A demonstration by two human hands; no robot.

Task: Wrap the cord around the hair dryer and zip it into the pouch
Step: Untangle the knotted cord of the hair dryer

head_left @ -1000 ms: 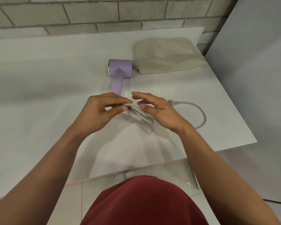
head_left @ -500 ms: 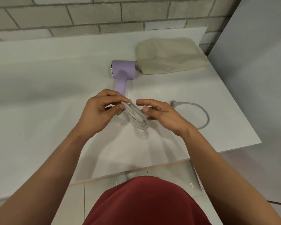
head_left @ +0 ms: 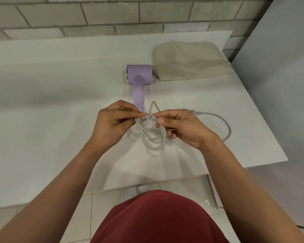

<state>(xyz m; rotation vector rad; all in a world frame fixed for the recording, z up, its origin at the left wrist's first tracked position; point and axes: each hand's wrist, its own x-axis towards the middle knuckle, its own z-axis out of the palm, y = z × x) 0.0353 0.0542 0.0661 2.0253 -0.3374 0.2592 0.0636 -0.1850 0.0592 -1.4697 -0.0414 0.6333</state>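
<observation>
One cord [head_left: 154, 146], pinched by left hand [head_left: 112, 123], right hand [head_left: 182, 128].

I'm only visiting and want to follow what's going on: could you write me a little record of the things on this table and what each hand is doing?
hair dryer: purple, lying on the white table, handle toward the person
cord: grey, gathered in loops between the hands, not around the dryer
plug end: on the table, right of the hands
left hand: pinches the top of the loops
right hand: pinches the cord next to it
pouch: beige, lying close by the dryer's head, on its right; dryer not inside
</observation>
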